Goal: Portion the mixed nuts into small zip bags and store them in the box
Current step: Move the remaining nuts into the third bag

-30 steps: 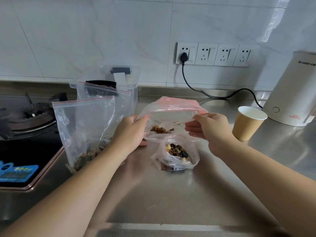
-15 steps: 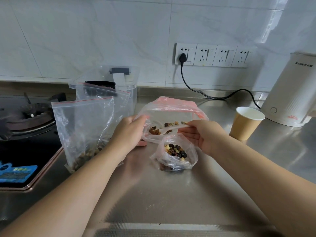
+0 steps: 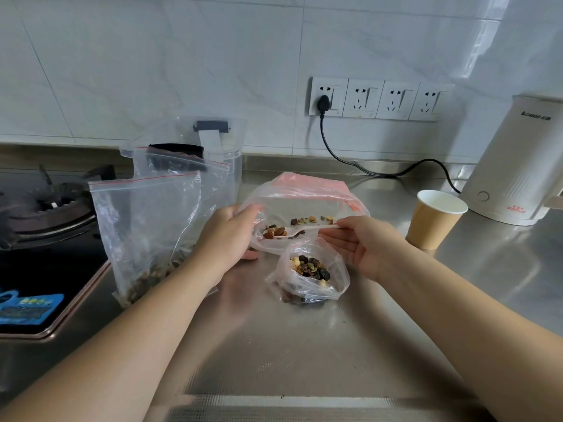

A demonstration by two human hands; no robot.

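- Mixed nuts (image 3: 300, 222): only a thin scatter left in the big bag (image 3: 304, 205) with the pink zip strip, lying on the steel counter (image 3: 274, 345) between both hands; more already heaped in the small zip bag (image 3: 309, 277) just in front of it.
- Left hand (image 3: 227, 236): fingers curled round the big bag's left rim, holding the mouth open. Best kept high and taut so the opening does not sag onto the spoon.
- Right hand (image 3: 362, 243): pinching the handle end of the white plastic spoon (image 3: 300, 231), remaining fingers loosely spread beneath. Bowl inside the big bag, loaded with a few almonds and raisins.
- Keep the spoon level on the way out; a shallow bowl and a tilt would likely spill onto the counter.
- Short path wanted: out over the big bag's lower lip, straight down into the small bag's mouth, which stands open and unsupported.
- Risk, judged from the soft plastic: small bag may tip or fold shut if nudged; tip the load at the centre, not against the wall.
- Sweep the stray nuts toward the left corner before the next scoop.
- Filled bags (image 3: 146, 239) lean against the clear box (image 3: 219, 159) at left; paper cup (image 3: 434, 222) well clear at right.
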